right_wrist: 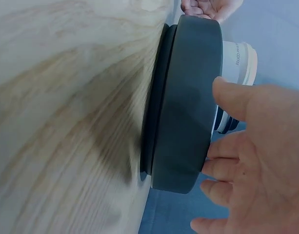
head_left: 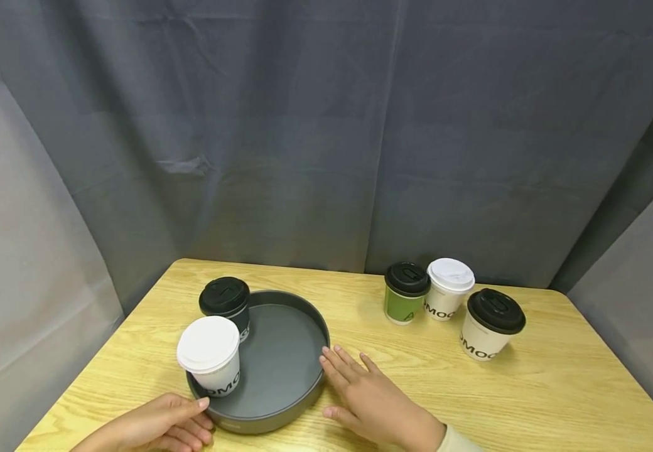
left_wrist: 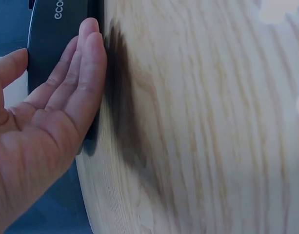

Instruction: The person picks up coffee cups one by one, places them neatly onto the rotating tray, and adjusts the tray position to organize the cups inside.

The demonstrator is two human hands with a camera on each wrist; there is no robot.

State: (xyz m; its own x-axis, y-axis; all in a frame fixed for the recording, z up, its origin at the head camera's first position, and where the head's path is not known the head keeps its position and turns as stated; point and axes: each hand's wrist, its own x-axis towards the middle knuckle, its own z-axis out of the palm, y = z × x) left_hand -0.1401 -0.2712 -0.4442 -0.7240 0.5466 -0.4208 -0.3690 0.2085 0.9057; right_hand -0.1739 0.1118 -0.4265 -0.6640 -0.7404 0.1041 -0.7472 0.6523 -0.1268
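One round, dark grey cake pan sits on the wooden table between the left hand and the right hand. Being circular, it offers no long axis; what counts is that the hands meet it from opposite sides. The left hand is at its near-left edge, thumb tip on the rim, fairly straight fingers along the outer wall, thumb and fingers apart. The right hand reaches its right edge with fingers extended and spread, not curled; whether every fingertip touches I cannot tell.

Inside the pan, two lidded cups stand upright, both toward the left hand: the white-lidded paper cup in front, the black paper cup behind. Outside it, beyond the right hand, stand a green paper cup, a white cup with a white lid and a white cup with a black lid.
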